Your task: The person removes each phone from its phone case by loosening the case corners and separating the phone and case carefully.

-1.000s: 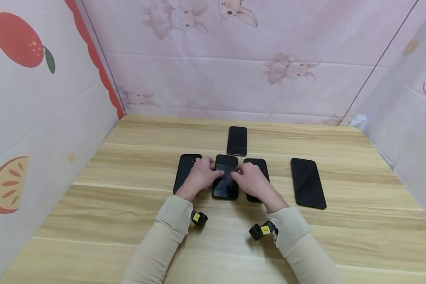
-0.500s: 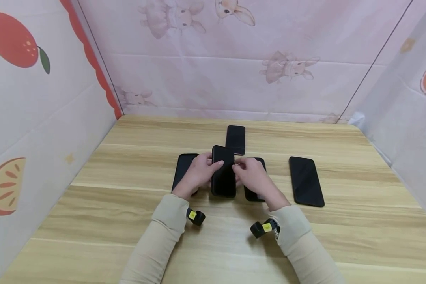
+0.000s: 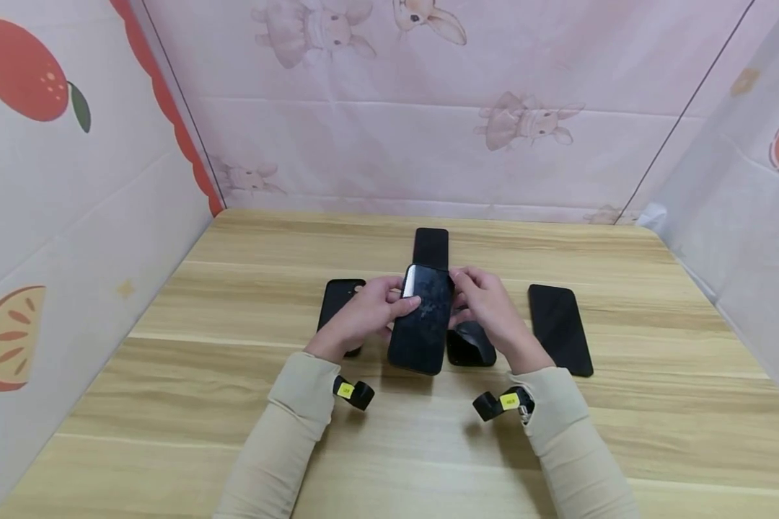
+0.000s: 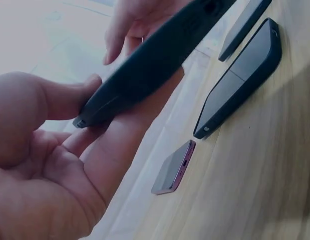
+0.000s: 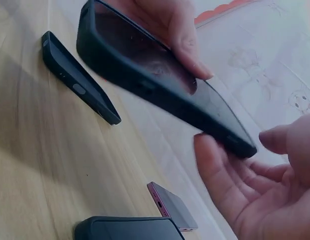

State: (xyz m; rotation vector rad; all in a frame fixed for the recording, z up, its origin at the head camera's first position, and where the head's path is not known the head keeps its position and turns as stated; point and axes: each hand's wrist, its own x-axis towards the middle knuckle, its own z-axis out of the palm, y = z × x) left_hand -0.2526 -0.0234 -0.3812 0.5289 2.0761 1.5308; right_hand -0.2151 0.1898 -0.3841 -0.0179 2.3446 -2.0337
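A black-cased smartphone (image 3: 422,321) is tilted up off the table, its dark smudged screen facing me. My left hand (image 3: 366,310) grips its left edge, thumb on the screen and fingers behind. My right hand (image 3: 493,310) is at the upper right edge; in the right wrist view its fingers touch the underside of the phone (image 5: 160,97), while the thumb stands slightly apart from the corner. Below my left forearm lies a hollow black phone case (image 3: 337,299). Another black-cased phone (image 3: 470,349) lies partly hidden beneath my right hand.
A slim phone (image 3: 431,249) with a pinkish edge (image 4: 182,172) lies farther back, partly covered by the held phone in the head view. One larger black phone (image 3: 561,328) lies to the right. Printed cloth walls (image 3: 389,144) enclose the wooden table (image 3: 415,447).
The smartphone has been raised from the table and tilted, shifting slightly right. My right hand has moved right and its thumb has come off the screen. The other phones have stayed put.
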